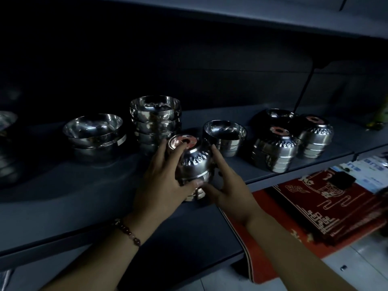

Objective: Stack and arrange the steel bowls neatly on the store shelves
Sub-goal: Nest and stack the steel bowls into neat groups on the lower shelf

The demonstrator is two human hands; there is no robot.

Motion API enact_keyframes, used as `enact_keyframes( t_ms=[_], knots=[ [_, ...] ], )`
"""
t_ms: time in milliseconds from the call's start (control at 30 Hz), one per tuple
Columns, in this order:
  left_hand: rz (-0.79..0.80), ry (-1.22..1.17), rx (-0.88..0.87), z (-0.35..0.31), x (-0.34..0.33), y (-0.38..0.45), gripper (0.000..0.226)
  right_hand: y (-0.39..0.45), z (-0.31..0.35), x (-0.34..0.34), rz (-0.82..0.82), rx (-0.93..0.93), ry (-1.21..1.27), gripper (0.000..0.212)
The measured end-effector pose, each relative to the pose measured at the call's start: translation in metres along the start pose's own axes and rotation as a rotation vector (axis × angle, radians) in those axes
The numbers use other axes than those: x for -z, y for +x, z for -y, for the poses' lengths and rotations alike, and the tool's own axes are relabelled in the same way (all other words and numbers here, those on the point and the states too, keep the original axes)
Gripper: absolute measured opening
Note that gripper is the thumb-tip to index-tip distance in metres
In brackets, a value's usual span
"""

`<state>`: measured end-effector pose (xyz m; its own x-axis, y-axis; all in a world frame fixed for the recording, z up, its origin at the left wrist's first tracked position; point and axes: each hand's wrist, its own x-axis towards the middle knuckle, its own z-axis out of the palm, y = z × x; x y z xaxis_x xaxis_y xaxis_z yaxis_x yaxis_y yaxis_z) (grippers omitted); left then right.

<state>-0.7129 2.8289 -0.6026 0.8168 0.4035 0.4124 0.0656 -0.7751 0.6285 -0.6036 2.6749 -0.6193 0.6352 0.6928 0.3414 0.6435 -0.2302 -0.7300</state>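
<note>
Both hands clasp a stack of upturned shiny steel bowls (pixel 192 164) near the grey shelf's (pixel 88 198) front edge: left hand (pixel 161 183) fingers curled over its top and side, right hand (pixel 227 185) fingers wrapped round its flank. Bare shelf lies at nine o'clock; an upright steel bowl stack (pixel 224 136) crowds one o'clock.

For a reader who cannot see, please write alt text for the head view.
Left hand and right hand grip a stack of upturned steel bowls on a dim grey shelf. Other bowl stacks stand behind and beside it.
</note>
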Motion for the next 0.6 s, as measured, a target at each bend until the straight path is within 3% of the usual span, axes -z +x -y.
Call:
enact_keyframes(
  t_ms=[267, 433, 533, 600],
  knots=[
    [-0.181, -0.413, -0.134, -0.029, 0.007, -0.012, 0.086, -0.002, 0.034, 0.039, -0.473, 0.193, -0.198, 0.059],
    [-0.074, -0.631, -0.242, -0.061, 0.003, -0.024, 0.081, -0.005, 0.057, 0.071, -0.639, 0.02, -0.149, 0.04],
    [0.024, -0.49, -0.356, -0.066, -0.005, -0.027, 0.086, -0.007, 0.049, 0.088, -0.593, -0.198, 0.139, 0.019],
    [0.056, -0.331, -0.444, -0.064, -0.012, -0.025, 0.085, -0.009, 0.04, 0.095, -0.525, -0.409, 0.361, 0.018]
  ],
)
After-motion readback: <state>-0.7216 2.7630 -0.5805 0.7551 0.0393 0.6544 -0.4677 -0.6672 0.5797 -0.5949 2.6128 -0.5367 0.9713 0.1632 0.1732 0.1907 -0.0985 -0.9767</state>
